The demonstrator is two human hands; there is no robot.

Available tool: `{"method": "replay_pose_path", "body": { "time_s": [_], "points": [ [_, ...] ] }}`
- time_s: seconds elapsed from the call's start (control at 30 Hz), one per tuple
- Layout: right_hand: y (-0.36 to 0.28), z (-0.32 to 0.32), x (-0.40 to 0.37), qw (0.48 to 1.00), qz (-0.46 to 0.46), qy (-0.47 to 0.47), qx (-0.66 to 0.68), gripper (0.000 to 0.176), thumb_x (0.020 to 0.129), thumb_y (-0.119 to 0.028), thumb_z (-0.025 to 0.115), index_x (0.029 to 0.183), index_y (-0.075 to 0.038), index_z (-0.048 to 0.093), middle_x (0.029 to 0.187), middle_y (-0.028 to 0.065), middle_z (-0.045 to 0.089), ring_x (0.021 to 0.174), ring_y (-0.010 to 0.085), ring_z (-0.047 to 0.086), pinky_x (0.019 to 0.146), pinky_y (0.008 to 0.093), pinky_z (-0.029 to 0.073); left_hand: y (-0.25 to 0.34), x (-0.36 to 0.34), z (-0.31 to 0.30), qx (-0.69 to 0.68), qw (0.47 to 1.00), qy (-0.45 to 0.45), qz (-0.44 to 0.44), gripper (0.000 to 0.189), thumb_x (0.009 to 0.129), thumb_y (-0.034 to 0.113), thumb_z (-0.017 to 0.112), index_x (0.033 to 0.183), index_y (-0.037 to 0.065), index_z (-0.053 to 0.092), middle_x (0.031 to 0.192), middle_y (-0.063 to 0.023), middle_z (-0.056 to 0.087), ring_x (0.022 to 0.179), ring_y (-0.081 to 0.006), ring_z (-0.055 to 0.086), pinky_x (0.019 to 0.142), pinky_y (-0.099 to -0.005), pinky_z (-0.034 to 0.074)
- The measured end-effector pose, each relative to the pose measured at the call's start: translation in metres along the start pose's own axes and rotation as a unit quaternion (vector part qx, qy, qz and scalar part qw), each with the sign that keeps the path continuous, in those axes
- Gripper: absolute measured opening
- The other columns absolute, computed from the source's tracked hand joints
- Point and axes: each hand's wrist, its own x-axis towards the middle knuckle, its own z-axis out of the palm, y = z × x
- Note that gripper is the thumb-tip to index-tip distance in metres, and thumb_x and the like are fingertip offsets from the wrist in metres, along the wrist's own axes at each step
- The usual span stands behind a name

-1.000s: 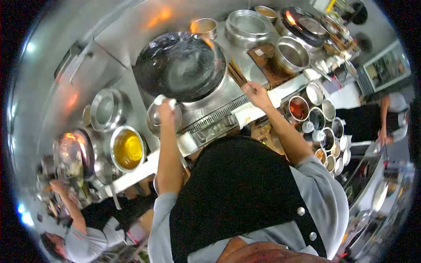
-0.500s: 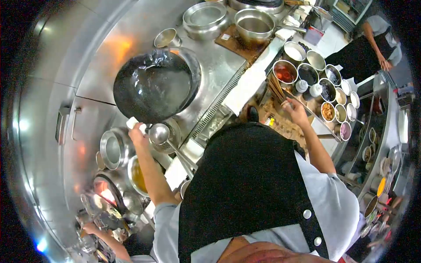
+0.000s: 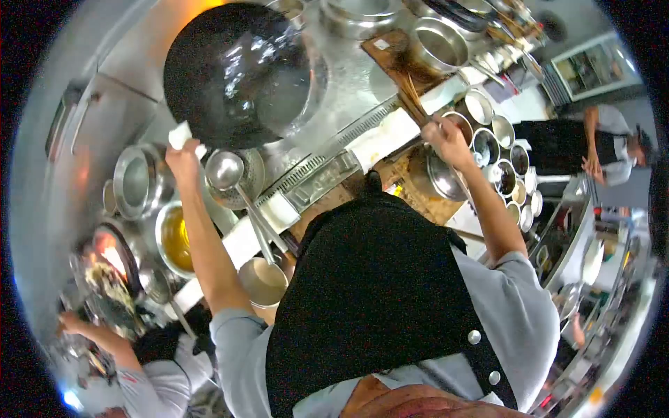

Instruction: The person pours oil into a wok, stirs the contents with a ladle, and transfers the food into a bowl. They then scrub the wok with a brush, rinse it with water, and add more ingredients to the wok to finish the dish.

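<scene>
My left hand [image 3: 182, 161] is closed on a folded white cloth [image 3: 180, 135] at the near-left rim of a large dark wok [image 3: 233, 76]. Wet, shiny streaks show inside the wok, which looks tilted. In my closed right hand [image 3: 449, 143] is a bamboo wok brush [image 3: 412, 101], its thin sticks pointing toward the stove, apart from the wok. Just right of my left hand, a steel ladle [image 3: 224, 169] rests over a round perforated strainer [image 3: 252, 182].
Seasoning pots [image 3: 486, 146] crowd the right side. A pan of yellow liquid [image 3: 175, 237] stands left of my forearm. At lower left a co-worker's hand [image 3: 73, 324] is near a flaming wok [image 3: 111, 258]. Another person [image 3: 592, 150] stands at far right. A steel pot [image 3: 439, 45] sits at the back.
My right hand has lifted the bamboo brush from beside the seasoning pots toward the stove. The wok looks more tilted, with my left hand still at its rim. The view has also shifted.
</scene>
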Motion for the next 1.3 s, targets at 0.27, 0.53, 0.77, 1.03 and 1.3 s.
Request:
{"method": "replay_pose_path", "body": {
  "time_s": [0.27, 0.53, 0.77, 1.03, 1.3],
  "points": [
    [-0.178, 0.148, 0.262, 0.943, -0.089, 0.049, 0.316, 0.047, 0.094, -0.040, 0.071, 0.127, -0.007, 0.066, 0.096, 0.0050, 0.071, 0.075, 0.0112, 0.064, 0.065, 0.0277, 0.053, 0.100, -0.064, 0.054, 0.226, 0.966, 0.103, 0.073, 0.031, 0.073, 0.009, 0.075, 0.097, -0.004, 0.059, 0.084, -0.0232, 0.071, 0.076, -0.0312, 0.072, 0.071, -0.0413, 0.055],
    [-0.194, 0.247, 0.031, 0.806, -0.474, -0.097, 0.342, 0.040, 0.085, -0.022, 0.069, 0.121, -0.003, 0.066, 0.100, 0.0207, 0.072, 0.101, 0.0323, 0.069, 0.094, 0.0460, 0.051, 0.101, -0.146, 0.086, 0.236, 0.950, 0.193, 0.073, 0.040, 0.074, -0.003, 0.070, 0.113, -0.005, 0.059, 0.094, -0.0126, 0.069, 0.081, -0.0227, 0.065, 0.075, -0.0368, 0.054],
    [-0.036, 0.100, 0.327, 0.964, -0.137, -0.203, -0.106, 0.048, 0.091, -0.042, 0.061, 0.120, -0.003, 0.062, 0.106, 0.0136, 0.073, 0.100, 0.0242, 0.070, 0.084, 0.0387, 0.054, 0.105, -0.140, 0.059, 0.045, 0.963, 0.242, -0.107, 0.023, 0.073, 0.005, 0.069, 0.095, -0.002, 0.067, 0.082, -0.0077, 0.066, 0.073, -0.0218, 0.061, 0.068, -0.0344, 0.048],
    [0.036, 0.119, 0.194, 0.918, -0.289, -0.123, -0.243, 0.039, 0.096, -0.033, 0.048, 0.110, -0.002, 0.068, 0.098, 0.0292, 0.069, 0.084, 0.0493, 0.068, 0.085, 0.0574, 0.054, -0.026, -0.126, 0.208, -0.098, 0.897, 0.323, -0.286, 0.017, 0.085, 0.016, 0.068, 0.087, 0.000, 0.072, 0.076, -0.0052, 0.063, 0.063, -0.0155, 0.056, 0.055, -0.0351, 0.045],
    [-0.014, 0.099, 0.172, 0.845, -0.219, -0.277, -0.402, 0.039, 0.094, -0.037, 0.059, 0.124, -0.015, 0.068, 0.107, 0.0147, 0.071, 0.104, 0.0353, 0.068, 0.087, 0.0462, 0.055, -0.025, -0.170, 0.229, -0.207, 0.929, 0.156, -0.266, 0.039, 0.092, 0.028, 0.070, 0.120, 0.002, 0.062, 0.104, -0.0097, 0.070, 0.091, -0.0244, 0.066, 0.079, -0.0367, 0.053]
  ]
}}
